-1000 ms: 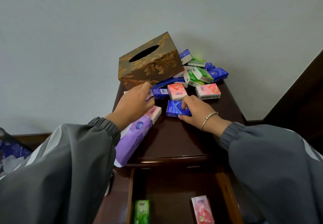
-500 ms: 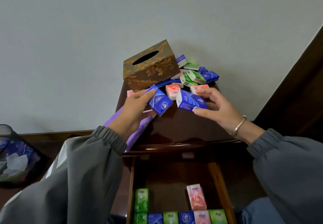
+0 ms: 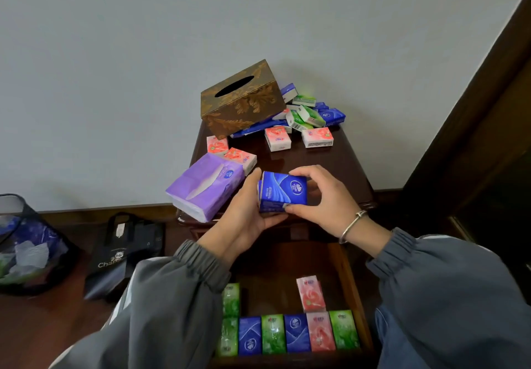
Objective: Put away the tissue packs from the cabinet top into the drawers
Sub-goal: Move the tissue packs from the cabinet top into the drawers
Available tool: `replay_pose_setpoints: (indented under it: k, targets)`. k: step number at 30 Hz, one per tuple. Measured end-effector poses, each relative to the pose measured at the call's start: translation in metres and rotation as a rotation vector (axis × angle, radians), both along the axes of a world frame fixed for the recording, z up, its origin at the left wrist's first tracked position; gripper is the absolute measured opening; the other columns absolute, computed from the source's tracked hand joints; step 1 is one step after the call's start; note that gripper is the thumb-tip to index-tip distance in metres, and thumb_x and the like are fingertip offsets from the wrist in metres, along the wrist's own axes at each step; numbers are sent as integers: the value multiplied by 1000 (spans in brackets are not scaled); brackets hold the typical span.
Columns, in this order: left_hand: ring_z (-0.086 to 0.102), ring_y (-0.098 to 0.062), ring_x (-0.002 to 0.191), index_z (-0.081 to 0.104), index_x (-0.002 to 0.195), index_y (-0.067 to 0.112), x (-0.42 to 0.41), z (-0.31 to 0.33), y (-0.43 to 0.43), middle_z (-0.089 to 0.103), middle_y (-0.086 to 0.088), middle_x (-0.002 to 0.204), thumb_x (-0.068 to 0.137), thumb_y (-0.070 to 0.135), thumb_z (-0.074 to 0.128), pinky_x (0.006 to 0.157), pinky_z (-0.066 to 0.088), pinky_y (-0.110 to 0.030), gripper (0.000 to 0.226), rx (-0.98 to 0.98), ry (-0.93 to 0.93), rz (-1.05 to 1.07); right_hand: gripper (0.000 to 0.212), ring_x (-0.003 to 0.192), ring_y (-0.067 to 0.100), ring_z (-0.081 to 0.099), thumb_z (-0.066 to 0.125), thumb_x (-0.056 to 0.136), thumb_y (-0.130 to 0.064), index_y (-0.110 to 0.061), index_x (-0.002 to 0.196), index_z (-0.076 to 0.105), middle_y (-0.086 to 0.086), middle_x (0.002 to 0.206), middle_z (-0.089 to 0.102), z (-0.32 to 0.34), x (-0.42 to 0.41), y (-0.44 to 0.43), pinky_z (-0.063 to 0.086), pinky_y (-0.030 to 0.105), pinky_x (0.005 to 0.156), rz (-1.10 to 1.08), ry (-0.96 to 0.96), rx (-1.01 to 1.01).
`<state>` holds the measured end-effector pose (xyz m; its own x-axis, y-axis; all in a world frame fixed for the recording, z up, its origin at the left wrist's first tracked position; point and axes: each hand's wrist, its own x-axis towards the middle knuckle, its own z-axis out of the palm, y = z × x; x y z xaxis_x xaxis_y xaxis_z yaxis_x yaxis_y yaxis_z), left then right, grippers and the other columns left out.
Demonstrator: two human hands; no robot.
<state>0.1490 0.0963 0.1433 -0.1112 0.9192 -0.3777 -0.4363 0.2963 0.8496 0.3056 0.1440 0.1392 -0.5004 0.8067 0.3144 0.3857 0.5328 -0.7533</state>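
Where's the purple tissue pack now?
Head view, left of centre: purple tissue pack lies on the cabinet top, front-left corner, beside a pink pack, just left of the left hand.

The dark cabinet top (image 3: 330,167) bears a gold tissue box (image 3: 241,101), a purple pack (image 3: 204,190) and small packs (image 3: 317,137).

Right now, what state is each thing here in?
blue packs, held together between both hands
left hand, gripping the blue packs
right hand, pinching the blue packs
drawer, open, partly filled
tissue box, tilted
purple pack, overhanging the cabinet edge
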Motion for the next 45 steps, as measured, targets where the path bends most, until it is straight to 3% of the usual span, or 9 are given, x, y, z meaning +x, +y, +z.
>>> replay_pose_setpoints:
  k: [3,10,17,22,27,32,39,42,45]
  targets:
    - [72,-16,89,72,91,22,2,-9,-8,76,-6,99,91,45,57,86,57,-36,28,-20,61,-74,56,97,7,57,82,67,-22,-16,117,57,-4,111,56,-4,-5,-9,49,25,87,18,-24,-39]
    - [73,-14,84,67,98,16,-26,-11,-12,76,-4,95,87,23,65,73,60,-29,13,20,103,-22,54,109,1,56,77,74,-25,-35,121,51,-9,124,55,-10,-4,-5,49,19,90,218,72,-268]
    - [71,-21,94,59,116,8,-103,5,-11,74,-9,104,84,25,69,80,58,-35,38,127,289,223,26,96,6,58,65,85,-30,-25,110,63,-9,110,60,-19,-61,76,39,8,71,-25,-98,-136]
    - [71,-21,86,60,114,3,-129,3,1,72,-15,102,88,18,62,80,58,-34,30,127,272,359,44,113,21,56,66,83,-35,-12,119,56,9,123,59,-33,-131,127,43,30,93,-53,-249,-138]
    - [69,-22,88,58,119,1,-133,-14,15,71,-18,106,87,20,64,82,56,-37,37,50,222,408,50,114,25,55,65,82,-35,-14,125,53,9,127,58,-44,-150,140,44,35,95,30,-450,-178]
    - [69,-21,91,54,123,6,-131,-31,24,69,-15,110,85,25,67,76,55,-32,44,15,230,383,59,110,21,57,72,74,-43,-16,124,55,5,124,60,-40,-128,138,45,31,85,-3,-487,-270]
    - [69,-17,93,53,124,10,-124,-34,35,69,-11,110,84,30,68,70,54,-28,47,-1,228,361,55,87,3,52,79,71,-26,-18,122,59,-5,108,57,-15,-36,150,40,13,69,-78,-294,-384]
    - [69,-14,89,54,124,10,-122,-34,36,70,-8,106,85,29,67,66,55,-25,45,6,226,366,52,95,13,55,77,73,-13,-10,122,59,2,110,61,7,4,185,42,22,78,-214,-206,-353]
    - [70,-10,84,55,121,11,-118,-33,38,71,-6,101,86,28,67,65,56,-23,40,8,214,366,45,90,17,54,73,75,-4,-3,118,61,5,100,61,16,18,217,42,17,68,-215,-261,-339]
